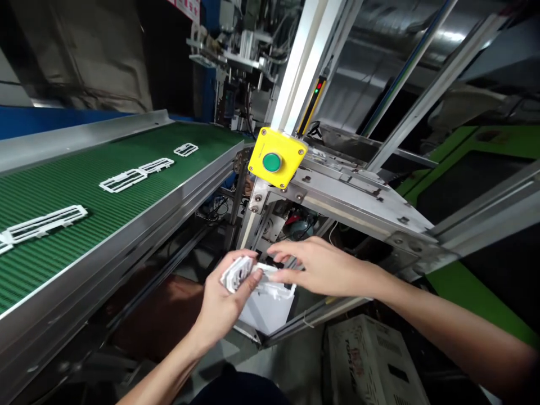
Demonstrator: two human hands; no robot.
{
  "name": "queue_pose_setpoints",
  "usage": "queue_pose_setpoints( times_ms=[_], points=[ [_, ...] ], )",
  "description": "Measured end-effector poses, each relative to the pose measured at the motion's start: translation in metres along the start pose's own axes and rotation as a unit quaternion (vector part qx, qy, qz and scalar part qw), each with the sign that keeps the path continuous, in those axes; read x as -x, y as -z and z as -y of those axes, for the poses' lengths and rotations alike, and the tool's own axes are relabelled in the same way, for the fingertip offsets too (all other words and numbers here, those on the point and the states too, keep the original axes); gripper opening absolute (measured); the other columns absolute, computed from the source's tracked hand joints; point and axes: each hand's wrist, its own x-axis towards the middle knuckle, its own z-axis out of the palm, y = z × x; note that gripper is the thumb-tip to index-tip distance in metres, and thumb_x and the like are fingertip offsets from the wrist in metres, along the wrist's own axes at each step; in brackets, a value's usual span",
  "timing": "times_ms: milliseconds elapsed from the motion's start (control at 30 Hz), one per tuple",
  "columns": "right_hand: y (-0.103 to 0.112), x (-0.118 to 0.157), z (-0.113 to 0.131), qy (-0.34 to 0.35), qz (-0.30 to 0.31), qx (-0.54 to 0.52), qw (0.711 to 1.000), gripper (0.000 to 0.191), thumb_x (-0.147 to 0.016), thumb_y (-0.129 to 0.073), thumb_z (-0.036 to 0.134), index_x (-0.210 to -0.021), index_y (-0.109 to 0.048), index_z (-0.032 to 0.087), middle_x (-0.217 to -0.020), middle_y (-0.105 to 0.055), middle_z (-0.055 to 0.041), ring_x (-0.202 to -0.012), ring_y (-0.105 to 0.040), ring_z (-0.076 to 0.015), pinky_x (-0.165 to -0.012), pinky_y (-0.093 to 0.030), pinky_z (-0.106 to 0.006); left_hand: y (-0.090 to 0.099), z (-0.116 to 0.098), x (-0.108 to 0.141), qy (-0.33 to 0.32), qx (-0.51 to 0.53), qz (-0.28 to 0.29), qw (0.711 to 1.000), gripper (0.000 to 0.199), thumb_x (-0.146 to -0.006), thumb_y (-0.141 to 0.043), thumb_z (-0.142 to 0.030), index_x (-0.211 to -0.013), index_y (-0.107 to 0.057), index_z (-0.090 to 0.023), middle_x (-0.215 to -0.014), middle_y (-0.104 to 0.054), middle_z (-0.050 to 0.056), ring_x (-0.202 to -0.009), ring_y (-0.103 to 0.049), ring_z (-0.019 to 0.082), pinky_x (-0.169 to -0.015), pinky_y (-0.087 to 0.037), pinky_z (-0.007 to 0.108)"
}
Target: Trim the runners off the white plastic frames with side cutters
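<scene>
White moulded plastic frames [238,274] sit bunched in a stack in the person's left hand [223,304], its fingers and thumb clamped around them, low beside a steel machine frame [358,205]. The right hand [324,267] comes in from the other side, close to the left. Its fingertips [274,274] touch the stack's far end but do not appear to grip it. Directly beneath the hands stands a white container [265,310], either a bag or a box; I cannot tell which, nor whether anything already lies inside it.

So far, several frames are gathered in the hand, while more lie flat and well apart on a green slatted conveyor belt [63,185]. Those are a small single frame [185,149], a longer joined pair [137,175], and a long piece [42,224] nearest the person, with another cut off by the picture's edge.

A yellow push-button box [276,157] with a round green button sits beyond the hands, and a pale printed carton [371,365] rests on the floor at lower right.
</scene>
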Motion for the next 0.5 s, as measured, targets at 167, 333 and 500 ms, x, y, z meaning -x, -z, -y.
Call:
queue_pose_setpoints(
  times_ms=[167,333,500],
  points=[
    [-0.024,0.008,-0.014,-0.028,-0.009,-0.318,0.948,0.038,-0.084,-0.056,0.045,-0.11,-0.06,0.016,-0.097,-0.068,-0.007,-0.085,-0.064,-0.0171,-0.072,-0.053,-0.03,-0.001,-0.001,-0.005,0.002,0.119,-0.138,0.983,0.039,-0.069,-0.075,-0.027,-0.102,-0.057,-0.022,-0.077,-0.059,-0.002,-0.062,-0.053,0.011,-0.058,-0.045,0.02],
    [-0.013,0.036,0.001,0.008,-0.16,-0.257,0.953,0.03,-0.091,-0.046,0.039,-0.108,-0.064,0.022,-0.093,-0.068,-0.0047,-0.079,-0.063,-0.0166,-0.066,-0.053,-0.028,-0.014,0.002,0.0,0.033,0.106,-0.121,0.986,0.042,-0.066,-0.077,-0.036,-0.098,-0.058,-0.018,-0.069,-0.06,0.0,-0.059,-0.054,0.014,-0.053,-0.042,0.02],
    [0.085,0.049,-0.01,-0.031,-0.447,0.194,0.873,0.035,-0.092,-0.04,0.043,-0.109,-0.064,0.024,-0.055,-0.058,0.0004,-0.039,-0.043,-0.0116,-0.041,-0.033,-0.025,0.001,0.035,0.009,0.159,0.089,-0.135,0.974,0.058,-0.058,-0.079,-0.044,-0.104,-0.055,-0.017,-0.059,-0.059,-0.001,-0.049,-0.053,0.015,-0.043,-0.035,0.021]
  ],
)
